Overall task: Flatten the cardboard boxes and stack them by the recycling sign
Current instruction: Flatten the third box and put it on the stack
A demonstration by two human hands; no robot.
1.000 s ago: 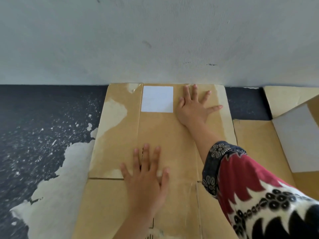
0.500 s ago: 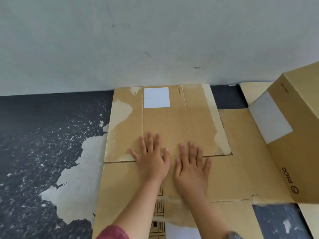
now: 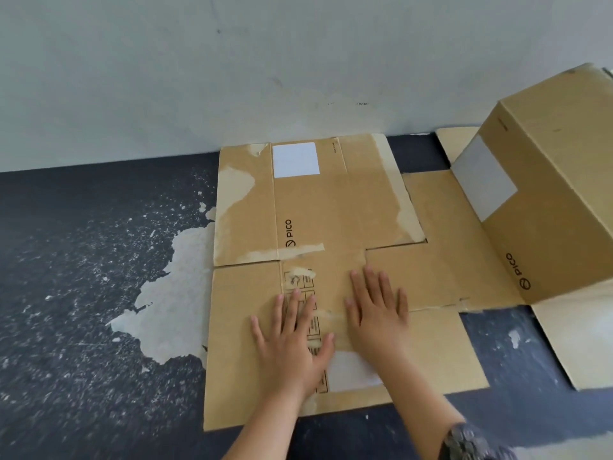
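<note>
Both hands (image 3: 331, 330) slid nearer, flattened box (image 3: 331, 207)

Tan flattened cardboard (image 3: 331, 207) bears white label (image 3: 295, 160); dark floor (image 3: 83, 260) speckled white; wall (image 3: 232, 61) pale grey.

"PICO" printed on the flattened cardboard box (image 3: 331, 207), "PICO" on the upright cardboard box (image 3: 550, 207), small handling pictograms unreadable

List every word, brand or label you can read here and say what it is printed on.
"PICO", beside a round logo: flattened cardboard on the floor.
"PICO", beside the same logo: upright box at right.
White labels on both: blank.
Small line by the flat sheet's label, and boxed handling symbols near the left hand: too small to read.
</note>
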